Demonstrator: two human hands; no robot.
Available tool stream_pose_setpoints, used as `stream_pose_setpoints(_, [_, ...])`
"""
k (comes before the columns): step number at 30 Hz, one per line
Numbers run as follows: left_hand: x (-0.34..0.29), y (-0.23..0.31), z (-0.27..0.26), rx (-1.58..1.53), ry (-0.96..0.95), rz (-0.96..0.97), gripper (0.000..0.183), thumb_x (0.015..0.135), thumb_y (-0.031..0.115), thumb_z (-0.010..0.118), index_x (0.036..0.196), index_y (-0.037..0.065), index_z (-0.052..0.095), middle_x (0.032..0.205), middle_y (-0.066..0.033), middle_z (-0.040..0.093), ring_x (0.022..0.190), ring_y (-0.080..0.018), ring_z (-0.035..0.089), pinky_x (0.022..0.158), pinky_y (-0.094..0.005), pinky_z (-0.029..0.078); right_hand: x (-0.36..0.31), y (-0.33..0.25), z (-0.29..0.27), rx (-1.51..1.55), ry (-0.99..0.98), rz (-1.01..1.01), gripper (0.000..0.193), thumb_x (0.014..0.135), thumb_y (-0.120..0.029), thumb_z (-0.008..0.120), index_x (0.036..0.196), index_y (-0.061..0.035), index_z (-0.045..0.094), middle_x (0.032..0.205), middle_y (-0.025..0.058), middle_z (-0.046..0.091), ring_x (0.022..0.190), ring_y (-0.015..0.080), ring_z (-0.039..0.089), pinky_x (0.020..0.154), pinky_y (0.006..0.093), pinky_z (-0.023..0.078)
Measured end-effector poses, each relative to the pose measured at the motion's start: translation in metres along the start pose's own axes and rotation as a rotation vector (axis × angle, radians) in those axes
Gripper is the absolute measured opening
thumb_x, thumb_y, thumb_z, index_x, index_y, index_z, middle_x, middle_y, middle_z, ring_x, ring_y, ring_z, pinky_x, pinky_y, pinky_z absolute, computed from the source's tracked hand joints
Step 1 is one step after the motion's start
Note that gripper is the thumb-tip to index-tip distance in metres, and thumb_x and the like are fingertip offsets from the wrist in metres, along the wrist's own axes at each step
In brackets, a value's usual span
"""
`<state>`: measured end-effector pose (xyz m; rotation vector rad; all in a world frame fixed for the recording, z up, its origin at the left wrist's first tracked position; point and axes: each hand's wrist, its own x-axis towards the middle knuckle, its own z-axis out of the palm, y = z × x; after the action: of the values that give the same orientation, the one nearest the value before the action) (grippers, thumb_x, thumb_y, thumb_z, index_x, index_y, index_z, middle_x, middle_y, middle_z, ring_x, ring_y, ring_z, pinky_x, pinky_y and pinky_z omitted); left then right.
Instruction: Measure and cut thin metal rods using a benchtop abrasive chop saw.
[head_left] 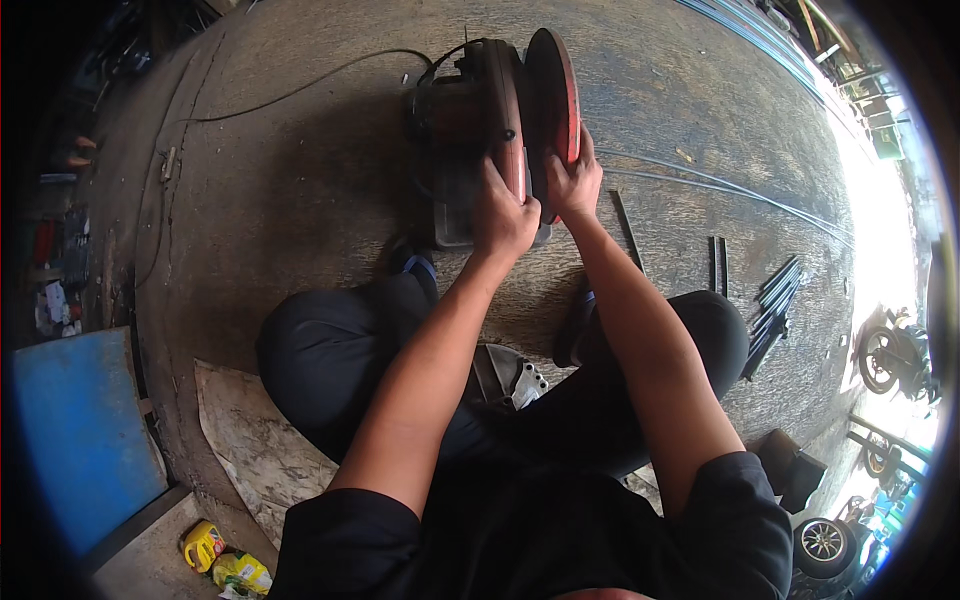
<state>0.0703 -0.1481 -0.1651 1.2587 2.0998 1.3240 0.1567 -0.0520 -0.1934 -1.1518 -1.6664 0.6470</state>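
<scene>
In front of me on the floor stands a chop saw (452, 115) with a dark body and a reddish blade guard (503, 95). My left hand (505, 215) is closed on the guard's near end. To its right, a large round cutting disc (548, 80), dark on its face and red along its right side, stands on edge. My right hand (573, 185) grips the near edge of this disc, its fingers partly hidden behind the rim. A gap shows between the upper part of the disc and the guard; lower down, my hands cover where they might touch.
A power cord (300, 90) runs left from the saw. Long thin rods (720, 183) and a bundle of short dark metal bars (775, 310) lie right. A grey metal part (505, 375) sits between my legs. Far left is a blue panel (85, 430); motorcycles (890, 355) stand far right.
</scene>
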Motion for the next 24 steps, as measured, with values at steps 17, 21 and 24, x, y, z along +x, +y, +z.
stream_pose_setpoints(17, [-0.0031, -0.0033, 0.002, 0.025, 0.053, 0.082, 0.074, 0.07, 0.004, 0.063, 0.134, -0.009, 0.03, 0.111, -0.0349, 0.055, 0.103, -0.0471, 0.057, 0.089, -0.0464, 0.048, -0.0037, 0.0067, 0.0017, -0.017, -0.02, 0.052, 0.06, 0.079, -0.029, 0.064, 0.132, -0.0078, 0.047, 0.11, 0.0243, 0.063, 0.102, 0.0433, 0.06, 0.085, 0.0467, 0.049])
stream_pose_setpoints(21, [-0.0036, -0.0028, 0.0019, -0.002, 0.03, 0.052, 0.074, 0.07, 0.004, 0.063, 0.134, -0.009, 0.03, 0.111, -0.0348, 0.055, 0.102, -0.0472, 0.057, 0.089, -0.0465, 0.048, -0.0045, 0.0071, 0.0018, -0.033, -0.016, 0.034, 0.06, 0.077, -0.023, 0.064, 0.132, -0.0051, 0.046, 0.108, 0.025, 0.063, 0.095, 0.0444, 0.061, 0.081, 0.0465, 0.05])
stream_pose_setpoints(24, [-0.0043, -0.0031, 0.0018, -0.009, 0.01, 0.021, 0.073, 0.07, 0.004, 0.063, 0.134, -0.009, 0.03, 0.111, -0.0348, 0.055, 0.102, -0.0474, 0.057, 0.089, -0.0468, 0.048, -0.0051, 0.0078, 0.0021, -0.038, -0.001, 0.001, 0.06, 0.077, -0.023, 0.064, 0.132, -0.0059, 0.046, 0.108, 0.0243, 0.063, 0.095, 0.0442, 0.061, 0.081, 0.0466, 0.05])
